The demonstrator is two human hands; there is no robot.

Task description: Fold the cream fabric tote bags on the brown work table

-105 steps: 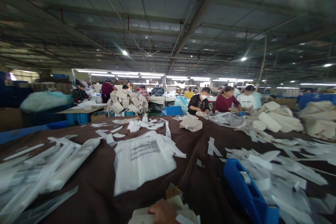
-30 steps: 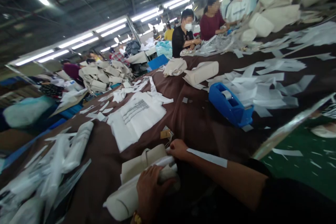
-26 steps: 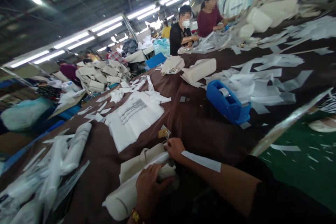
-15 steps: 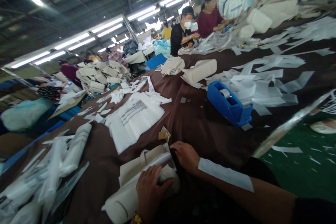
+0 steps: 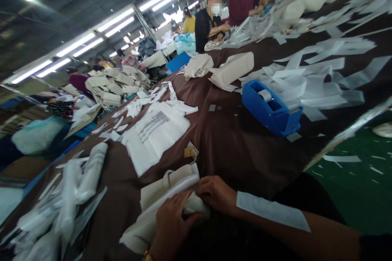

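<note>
Below me on the brown-covered table lies a cream, rolled-up bag [image 5: 171, 180], its flap and strap loop at the far side. A brown paper tag [image 5: 189, 152] hangs on a cord from its far end. My left hand [image 5: 171, 220] is wrapped over the near side of the roll, thumb bent round its end. My right hand [image 5: 218, 192] has its fingers curled in against the bag's right end; the fingertips are partly hidden. A strip of whitish tape [image 5: 272, 211] lies along my right forearm.
A blue tape dispenser [image 5: 271, 108] stands beyond my right hand, with translucent strips [image 5: 330, 79] behind it. White printed bags [image 5: 156, 134] lie ahead. Clear-wrapped rolls [image 5: 92, 171] lie left. Other cream bags [image 5: 232, 69] and a masked co-worker [image 5: 210, 20] are farther back.
My right hand has shifted slightly down, its fingers now curled closer in at the bag's end. My left hand stays on the roll. The view has tilted a little.
</note>
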